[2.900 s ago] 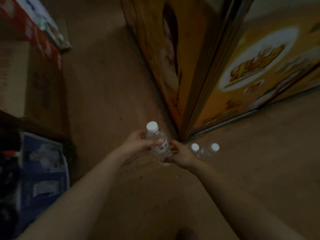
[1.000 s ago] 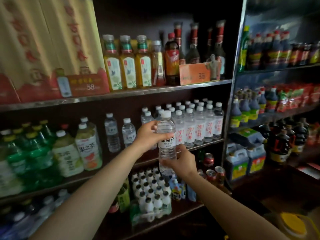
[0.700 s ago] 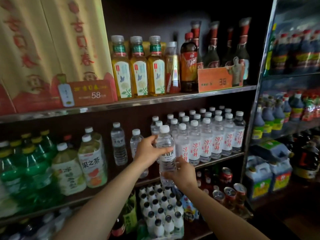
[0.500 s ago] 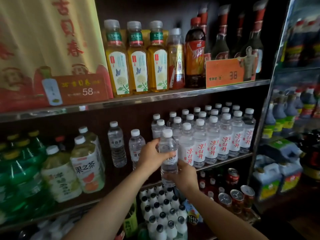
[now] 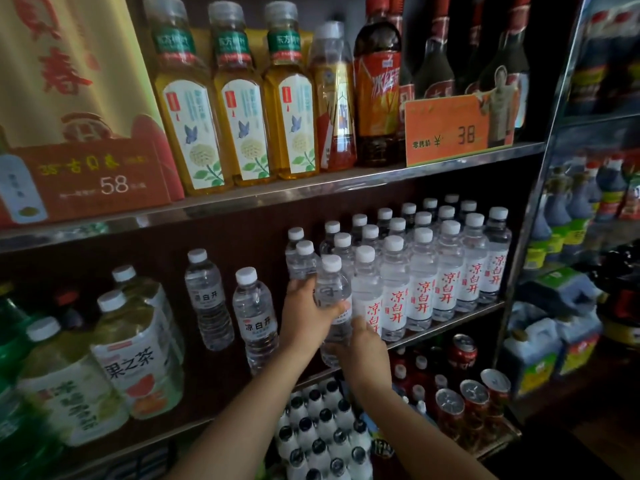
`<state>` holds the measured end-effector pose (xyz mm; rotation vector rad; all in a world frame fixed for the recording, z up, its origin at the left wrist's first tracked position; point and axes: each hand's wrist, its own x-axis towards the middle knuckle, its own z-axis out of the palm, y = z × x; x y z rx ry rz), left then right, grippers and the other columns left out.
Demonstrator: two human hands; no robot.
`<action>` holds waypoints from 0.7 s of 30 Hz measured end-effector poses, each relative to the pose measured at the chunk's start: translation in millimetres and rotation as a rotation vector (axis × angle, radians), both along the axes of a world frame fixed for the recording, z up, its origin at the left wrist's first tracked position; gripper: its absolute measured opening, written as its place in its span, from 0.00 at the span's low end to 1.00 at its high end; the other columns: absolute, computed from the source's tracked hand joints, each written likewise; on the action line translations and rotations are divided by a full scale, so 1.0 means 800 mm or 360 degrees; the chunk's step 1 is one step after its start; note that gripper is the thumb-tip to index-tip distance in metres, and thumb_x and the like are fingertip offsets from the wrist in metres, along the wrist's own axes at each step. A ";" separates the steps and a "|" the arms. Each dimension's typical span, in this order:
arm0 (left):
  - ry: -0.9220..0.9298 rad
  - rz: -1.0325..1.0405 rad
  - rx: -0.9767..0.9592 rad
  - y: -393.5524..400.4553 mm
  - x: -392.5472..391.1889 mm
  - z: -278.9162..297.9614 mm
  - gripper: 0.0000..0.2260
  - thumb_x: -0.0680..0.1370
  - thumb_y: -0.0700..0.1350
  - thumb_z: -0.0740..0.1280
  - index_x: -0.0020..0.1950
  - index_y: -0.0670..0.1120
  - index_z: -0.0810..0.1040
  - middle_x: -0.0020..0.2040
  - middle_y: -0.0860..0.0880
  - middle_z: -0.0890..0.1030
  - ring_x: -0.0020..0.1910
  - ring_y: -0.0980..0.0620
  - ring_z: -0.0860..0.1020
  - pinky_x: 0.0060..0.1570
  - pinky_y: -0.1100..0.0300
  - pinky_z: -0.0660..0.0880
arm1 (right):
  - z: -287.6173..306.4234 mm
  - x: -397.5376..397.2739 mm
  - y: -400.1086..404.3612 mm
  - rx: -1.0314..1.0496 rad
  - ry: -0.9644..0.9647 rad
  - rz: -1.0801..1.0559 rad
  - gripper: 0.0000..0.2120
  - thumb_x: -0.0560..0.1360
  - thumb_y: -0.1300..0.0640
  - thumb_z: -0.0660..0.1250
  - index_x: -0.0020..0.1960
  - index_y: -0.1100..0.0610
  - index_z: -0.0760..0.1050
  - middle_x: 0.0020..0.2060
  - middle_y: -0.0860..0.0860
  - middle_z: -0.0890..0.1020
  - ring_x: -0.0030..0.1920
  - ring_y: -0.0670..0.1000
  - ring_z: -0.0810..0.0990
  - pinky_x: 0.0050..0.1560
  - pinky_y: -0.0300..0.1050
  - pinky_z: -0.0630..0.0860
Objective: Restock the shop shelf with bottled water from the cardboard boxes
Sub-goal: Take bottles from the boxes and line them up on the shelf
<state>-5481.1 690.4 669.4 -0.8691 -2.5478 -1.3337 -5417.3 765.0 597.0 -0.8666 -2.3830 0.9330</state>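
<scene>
While the left hand (image 5: pixel 304 311) wraps the clear plastic water bottle with white cap (image 5: pixel 331 299) mid-body and the right hand (image 5: pixel 363 348) holds its base, it seems light but squashy, slippery.

Clear water bottle (image 5: pixel 331 299) with a white cap, its neighbours on the right (image 5: pixel 446 268) showing white labels with red characters. Up top, 3 amber tea bottles (image 5: pixel 242 98) with green collars and butterfly-and-flower labels. Orange price card (image 5: pixel 446 131) far right; red cans (image 5: pixel 478 393) below.
</scene>
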 end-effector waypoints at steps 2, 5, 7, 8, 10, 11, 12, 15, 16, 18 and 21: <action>0.0011 0.0042 0.0010 0.002 -0.003 -0.003 0.25 0.67 0.51 0.76 0.63 0.50 0.75 0.59 0.50 0.72 0.57 0.54 0.74 0.54 0.69 0.64 | -0.001 -0.004 0.001 0.0020 -0.0006 -0.0012 0.19 0.71 0.50 0.72 0.54 0.56 0.68 0.47 0.51 0.79 0.47 0.53 0.79 0.39 0.44 0.70; 0.0011 0.0061 0.0005 0.005 -0.008 -0.009 0.27 0.66 0.49 0.77 0.63 0.50 0.74 0.60 0.49 0.71 0.58 0.52 0.75 0.54 0.68 0.66 | 0.000 -0.010 0.002 0.0075 -0.0009 -0.0009 0.15 0.73 0.53 0.71 0.53 0.57 0.69 0.47 0.54 0.80 0.48 0.55 0.80 0.43 0.46 0.73; 0.0023 0.0055 0.0000 0.008 -0.011 -0.013 0.29 0.66 0.47 0.77 0.65 0.49 0.72 0.61 0.49 0.71 0.59 0.52 0.74 0.55 0.67 0.66 | 0.000 -0.015 0.002 0.0149 -0.0009 -0.0003 0.14 0.74 0.55 0.69 0.55 0.59 0.69 0.48 0.55 0.81 0.49 0.55 0.80 0.46 0.47 0.75; 0.0021 0.0063 0.0014 0.009 -0.012 -0.014 0.30 0.66 0.46 0.77 0.66 0.49 0.71 0.62 0.48 0.72 0.60 0.51 0.73 0.56 0.66 0.66 | 0.000 -0.017 0.001 0.0184 -0.0026 -0.0007 0.14 0.75 0.56 0.68 0.56 0.60 0.69 0.48 0.55 0.81 0.49 0.56 0.80 0.46 0.47 0.75; 0.0002 0.0084 0.0070 0.012 -0.013 -0.016 0.33 0.66 0.45 0.77 0.68 0.48 0.68 0.63 0.49 0.72 0.62 0.51 0.73 0.59 0.63 0.68 | 0.000 -0.020 0.001 0.0235 -0.0057 -0.0018 0.13 0.76 0.56 0.67 0.56 0.59 0.68 0.48 0.55 0.81 0.50 0.56 0.81 0.46 0.47 0.75; -0.0008 0.0092 0.0091 0.013 -0.013 -0.016 0.33 0.66 0.45 0.78 0.67 0.48 0.68 0.63 0.49 0.73 0.62 0.51 0.73 0.60 0.62 0.69 | -0.001 -0.021 0.000 0.0250 -0.0059 -0.0031 0.12 0.76 0.58 0.66 0.56 0.59 0.68 0.48 0.55 0.81 0.49 0.55 0.81 0.46 0.47 0.75; -0.0015 0.0099 0.0099 0.013 -0.013 -0.016 0.33 0.65 0.45 0.78 0.66 0.47 0.68 0.62 0.49 0.74 0.61 0.52 0.73 0.58 0.62 0.69 | -0.002 -0.021 0.000 0.0243 -0.0050 -0.0049 0.11 0.76 0.59 0.66 0.55 0.58 0.69 0.48 0.55 0.81 0.48 0.55 0.81 0.45 0.46 0.76; -0.0040 0.0102 0.0081 0.009 -0.012 -0.011 0.30 0.65 0.45 0.78 0.62 0.47 0.69 0.56 0.53 0.77 0.54 0.55 0.76 0.49 0.64 0.69 | -0.001 -0.018 0.001 0.0046 0.0048 -0.0065 0.14 0.73 0.57 0.70 0.54 0.57 0.69 0.44 0.53 0.82 0.46 0.55 0.81 0.41 0.46 0.75; -0.0062 0.0091 0.0077 0.006 -0.012 -0.008 0.29 0.66 0.45 0.78 0.62 0.47 0.69 0.54 0.54 0.78 0.51 0.56 0.77 0.47 0.65 0.69 | 0.002 -0.015 0.002 -0.0063 0.0081 -0.0069 0.14 0.72 0.55 0.70 0.53 0.57 0.70 0.42 0.53 0.82 0.45 0.55 0.80 0.39 0.45 0.73; -0.0135 0.0050 0.0094 0.001 -0.012 0.001 0.26 0.68 0.42 0.76 0.61 0.46 0.69 0.52 0.53 0.80 0.48 0.55 0.79 0.44 0.65 0.69 | 0.011 -0.007 0.007 -0.0272 0.0146 -0.0096 0.15 0.72 0.52 0.71 0.53 0.57 0.72 0.40 0.52 0.81 0.43 0.53 0.80 0.40 0.45 0.74; -0.0254 0.0005 0.0070 -0.007 -0.010 0.012 0.23 0.69 0.42 0.75 0.61 0.45 0.71 0.49 0.52 0.79 0.46 0.54 0.78 0.47 0.63 0.72 | 0.026 0.008 0.016 -0.0406 0.0191 -0.0095 0.16 0.71 0.48 0.73 0.52 0.57 0.75 0.42 0.52 0.82 0.44 0.51 0.80 0.45 0.45 0.77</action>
